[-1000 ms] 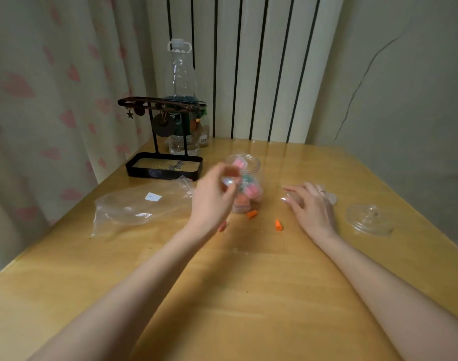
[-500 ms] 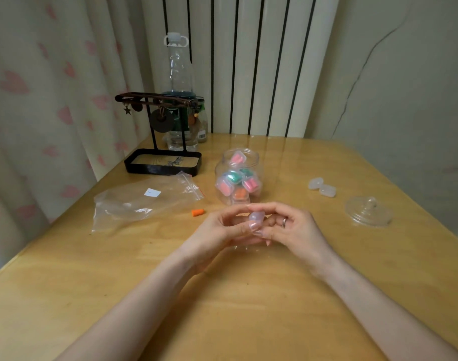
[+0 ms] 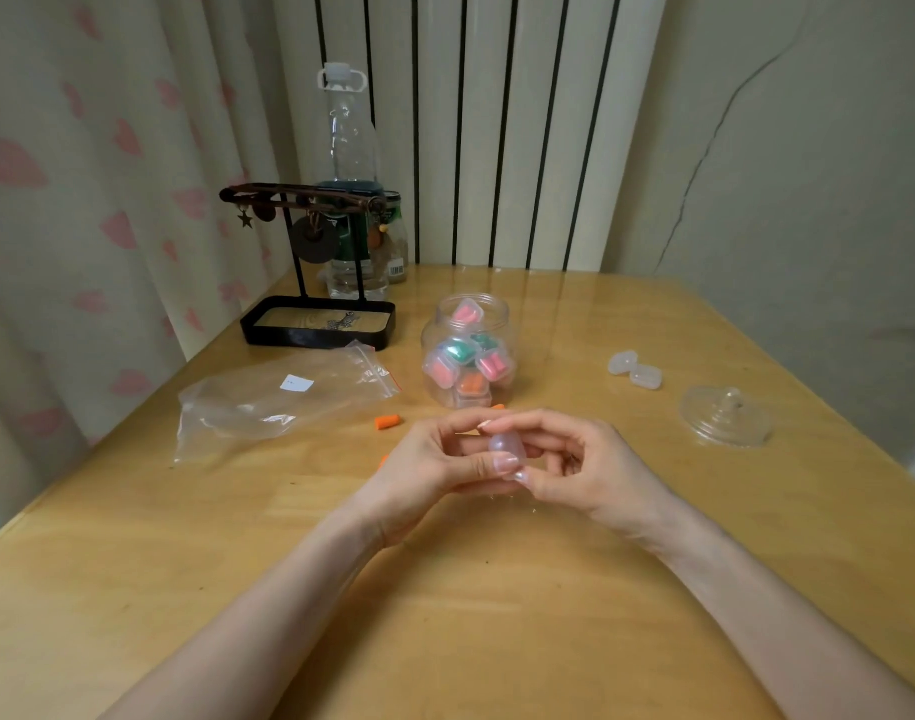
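We see left hand [image 3: 434, 472] and right hand [image 3: 590, 472] both pinching small clear case [image 3: 506, 449], fingers curled; jar [image 3: 465, 356] at 12 o'clock of it; bag [image 3: 268, 407] label at 10 o'clock, unreadable

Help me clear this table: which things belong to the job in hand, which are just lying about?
In the job: small translucent plastic case, pinched by left hand and right hand; clear plastic jar of coloured cases; loose orange foam earplug; two small clear cases; round clear lid.
Lying about: clear plastic zip bag; black metal jewellery stand; tall clear plastic bottle.
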Motion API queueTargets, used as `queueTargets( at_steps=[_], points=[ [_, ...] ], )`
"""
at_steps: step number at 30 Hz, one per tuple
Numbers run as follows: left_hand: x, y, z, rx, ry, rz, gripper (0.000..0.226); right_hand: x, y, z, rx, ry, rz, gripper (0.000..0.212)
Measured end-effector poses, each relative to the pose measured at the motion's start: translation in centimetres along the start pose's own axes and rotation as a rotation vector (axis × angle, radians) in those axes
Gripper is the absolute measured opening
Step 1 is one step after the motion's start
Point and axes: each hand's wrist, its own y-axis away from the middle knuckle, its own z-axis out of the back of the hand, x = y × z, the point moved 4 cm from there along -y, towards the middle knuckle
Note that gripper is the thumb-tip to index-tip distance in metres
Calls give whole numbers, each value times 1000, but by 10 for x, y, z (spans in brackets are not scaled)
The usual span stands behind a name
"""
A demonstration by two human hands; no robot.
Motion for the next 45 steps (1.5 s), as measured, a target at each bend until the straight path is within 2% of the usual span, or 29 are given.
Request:
queueTargets(
  at_steps=[7,11,16,18,22,24,28,32,34,36,38,41,45],
  points=[
    [5,-1,1,-72,11,16,52,-2,1,-1,16,-101,-55,33],
    [7,0,-1,-99,28,30,45,-3,2,-3,7,-135,-83,31],
    [11,0,-2,-151,-16,39,36,-11,3,-13,-88,-23,-96,35],
    [10,-1,-2,-159,-12,40,39,-10,1,-13,-107,-20,-91,31],
    [3,-1,0,-23,5,60,46,-3,1,-2,17,-112,-88,40],
    [3,-1,-3,42,-10,85,48,-1,2,0,1,-102,-54,43],
    [5,-3,-7,79,60,118,63,2,3,0,-126,77,28,42],
    [-3,-1,-4,189,253,40,59,14,7,7,-298,374,138,43],
    [-4,0,-4,216,237,-6,56,21,8,6,-374,538,198,37],
    [-3,0,-5,175,180,-35,56,24,10,4,-408,653,219,41],
    [-5,-1,-6,129,160,-53,52,26,10,5,-375,655,205,54],
    [-10,1,-5,117,144,-22,46,27,8,9,-228,500,208,67],
    [-5,0,-5,175,78,31,45,25,4,12,-126,367,216,43]
  ],
)
